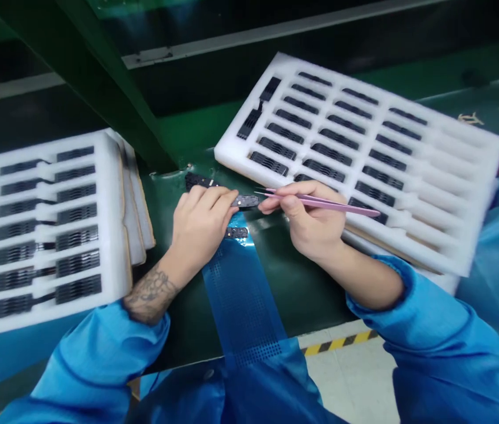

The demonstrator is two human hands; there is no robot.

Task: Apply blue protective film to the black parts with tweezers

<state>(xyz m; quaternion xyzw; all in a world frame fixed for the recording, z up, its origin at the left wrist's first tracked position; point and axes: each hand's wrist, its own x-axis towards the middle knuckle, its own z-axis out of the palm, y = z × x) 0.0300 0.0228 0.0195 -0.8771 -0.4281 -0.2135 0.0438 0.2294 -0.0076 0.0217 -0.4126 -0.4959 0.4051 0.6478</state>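
My left hand (pixel 199 227) pinches a small dark electronic part (pixel 245 201) between thumb and fingers. My right hand (pixel 306 221) is shut on a pair of pink tweezers (pixel 320 203), whose tips sit close to that part, at its right end. Another dark strip part (pixel 200 181) lies just beyond my left fingers. Below them, a short dark part (pixel 236 232) rests on a perforated blue film strip (pixel 240 294). Rows of dark parts fill the slots of the white foam trays on both sides, and some slots at the right tray's far end show no part.
A white foam tray (pixel 232 150) lies at the right, partly under my right hand, and a stacked set of foam trays (pixel 115 235) lies at the left. Both rest on a green workbench (pixel 293 271). Yellow-black tape marks the floor below its front edge.
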